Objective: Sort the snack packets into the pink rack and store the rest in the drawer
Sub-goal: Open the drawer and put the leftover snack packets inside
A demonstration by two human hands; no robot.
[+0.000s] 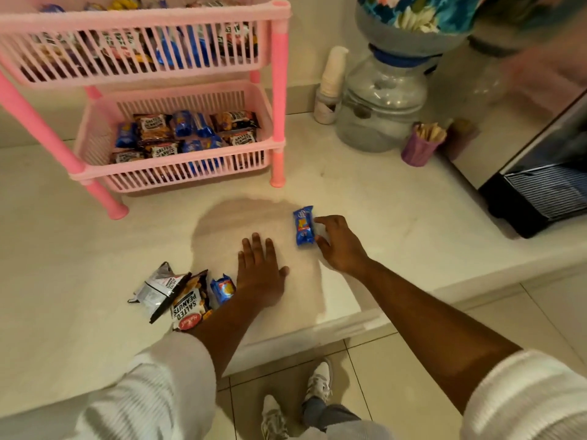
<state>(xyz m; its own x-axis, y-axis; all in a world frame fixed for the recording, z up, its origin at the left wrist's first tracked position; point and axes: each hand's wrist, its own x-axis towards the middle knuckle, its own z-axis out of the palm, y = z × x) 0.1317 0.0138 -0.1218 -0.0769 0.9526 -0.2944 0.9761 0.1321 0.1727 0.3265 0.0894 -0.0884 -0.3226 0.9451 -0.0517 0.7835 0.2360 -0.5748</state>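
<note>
Centrally, the left hand [261, 274] lies flat on the white counter [381, 198], fingers straight and slightly spread, holding nothing. At its two o'clock the right hand [336, 246] reaches to a blue snack packet [304, 226]; thumb and fingertips sit at the packet's right edge, but whether they actually pinch it cannot be told. At the left hand's eight o'clock lies a small heap: a second blue packet [223, 289] just beside the wrist, a salted peanuts packet [190, 304] touching it, and a silver-and-black wrapper [155, 289] farther left. The pink rack [178, 128] stands at eleven o'clock, well apart from both hands, its two visible tiers already holding peanut and blue packets. At one o'clock stand a water dispenser bottle [384, 100], a stack of cups [332, 81] beside it, and a purple cup of wooden sticks [419, 147]. A black appliance [540, 192] occupies the three o'clock edge. Nothing lies between the right hand's packet and the rack.
</note>
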